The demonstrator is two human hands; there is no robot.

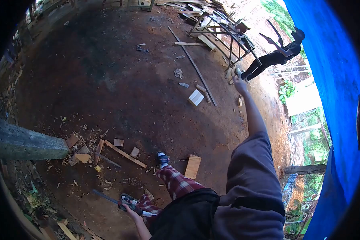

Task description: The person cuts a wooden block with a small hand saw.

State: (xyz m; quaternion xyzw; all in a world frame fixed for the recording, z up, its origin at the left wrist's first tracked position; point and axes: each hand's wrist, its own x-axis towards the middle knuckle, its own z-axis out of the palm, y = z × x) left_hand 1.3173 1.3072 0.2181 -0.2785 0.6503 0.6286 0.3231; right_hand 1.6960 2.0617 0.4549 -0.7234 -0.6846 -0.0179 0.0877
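My left arm is stretched out, with my left hand [239, 85] near the standing person's feet in the image. Its small visible fingers look extended, and nothing shows in them. Low in the view, my right hand [129, 209] is closed around the dark handle of a long, narrow metal tool [104, 195], beside my right shoe [128, 197]. The tool's exact kind is unclear. My other shoe [162, 158] stands between a long wood strip [125, 153] and a flat wooden board [193, 167].
The view is turned sideways. Another person [274, 58] stands by a wooden frame [232, 38] and piled timber, holding dark, long objects. A pale block [196, 97] and long strip [194, 66] lie on the dirt. A post [28, 141] and blue tarp [332, 60] flank the area.
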